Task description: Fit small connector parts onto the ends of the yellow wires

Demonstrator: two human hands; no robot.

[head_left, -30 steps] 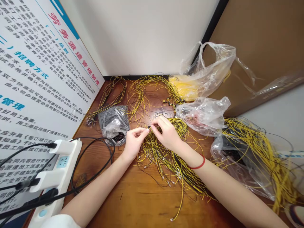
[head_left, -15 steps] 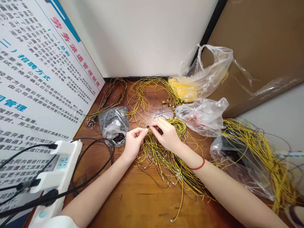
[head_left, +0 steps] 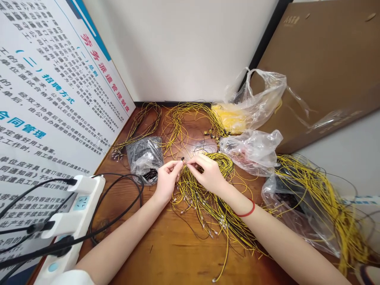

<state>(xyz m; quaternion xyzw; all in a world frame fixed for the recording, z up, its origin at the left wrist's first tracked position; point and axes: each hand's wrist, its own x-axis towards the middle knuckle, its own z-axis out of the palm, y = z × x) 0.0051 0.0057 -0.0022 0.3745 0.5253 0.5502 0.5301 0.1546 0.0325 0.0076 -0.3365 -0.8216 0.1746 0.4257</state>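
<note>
A white wall [head_left: 184, 47] rises behind a glossy wooden tabletop [head_left: 166, 253]. A printed board [head_left: 59, 79] with blue, red and grey characters borders the left side; a brown panel [head_left: 320, 59] slants along the right. A white power strip [head_left: 95, 189], with plugs and black cables, lies at the near left.

Four bags bear on the arrangement. The tall clear bag [head_left: 267, 91] at the rear right contains yellow pieces [head_left: 230, 116]. The clear and dark bag [head_left: 314, 233] at the far right shows dark contents [head_left: 289, 200], partly beneath a yellow wire mass [head_left: 329, 198]. The crumpled clear bag [head_left: 258, 146], between these two, contains reddish items, indistinct through the film. The grey bag [head_left: 142, 150] at the left opens toward the viewer on black pieces [head_left: 151, 174].

The central wire bundle [head_left: 208, 198], yellow and black, spreads beneath and beside the hands, its ends tipped with small pale connectors. The left hand [head_left: 166, 180] is nearly closed, thumb and forefinger pinching a small black part [head_left: 182, 158] above the bundle's upper left edge. The right hand [head_left: 208, 172] is likewise nearly closed, its thumb and forefinger together just beside that part; anything between them is too small to tell. A red band [head_left: 248, 209] encircles the right wrist.
</note>
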